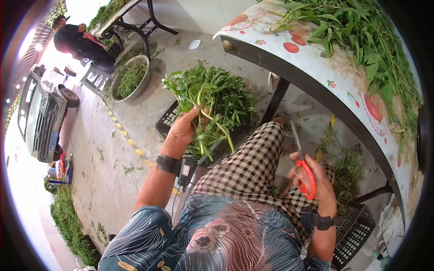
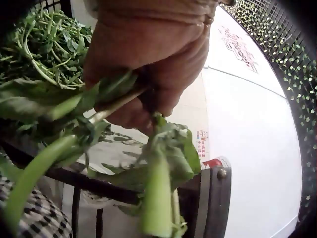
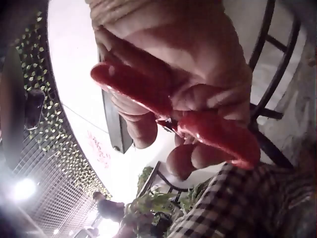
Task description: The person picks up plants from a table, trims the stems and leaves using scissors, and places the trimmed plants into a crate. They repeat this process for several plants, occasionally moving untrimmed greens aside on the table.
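Note:
My left hand (image 1: 183,128) grips several thick pale-green leafy stems (image 1: 221,128). Their cut ends hang down toward my lap, and in the left wrist view one thick stem (image 2: 157,198) points at the camera. Behind this hand, a heap of leafy greens (image 1: 233,92) rises over a black plastic crate (image 1: 166,118). My right hand (image 1: 322,183) holds red-handled scissors (image 1: 308,180) over my right thigh, apart from the stems, blades pointing away from me. In the right wrist view the two red handles (image 3: 220,138) are spread, with fingers around them.
A table with a printed cloth (image 1: 271,40) bears more greens (image 1: 361,49) at right. Below it are loose trimmings (image 1: 346,169) and another black crate (image 1: 355,235). Farther off are a basin (image 1: 143,81) of greens, a standing person (image 1: 83,43) and a parked vehicle (image 1: 43,113).

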